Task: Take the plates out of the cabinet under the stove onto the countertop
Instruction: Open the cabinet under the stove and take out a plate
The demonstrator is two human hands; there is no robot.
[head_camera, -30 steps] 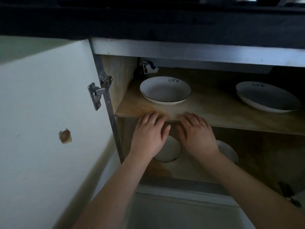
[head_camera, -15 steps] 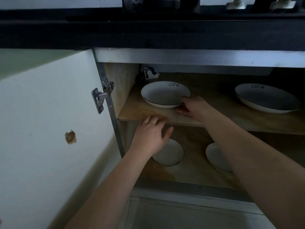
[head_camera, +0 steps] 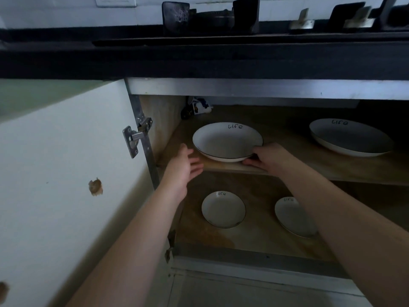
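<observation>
A white plate marked "life" lies on the cabinet's upper shelf, left of centre. My right hand grips its front right rim, fingers under the edge. My left hand is open beside the plate's left front edge, apart from it. A second large plate rests further right on the same shelf. Two small plates lie on the lower shelf, the right one partly hidden by my right forearm.
The open cabinet door stands at the left with its hinge. The dark countertop edge runs above, with the stove grates on it. A small dark item sits at the shelf's back left corner.
My right hand has closed on the plate's front right rim. My left hand rose from the shelf's front edge towards the plate's left side. The view tilted up.
</observation>
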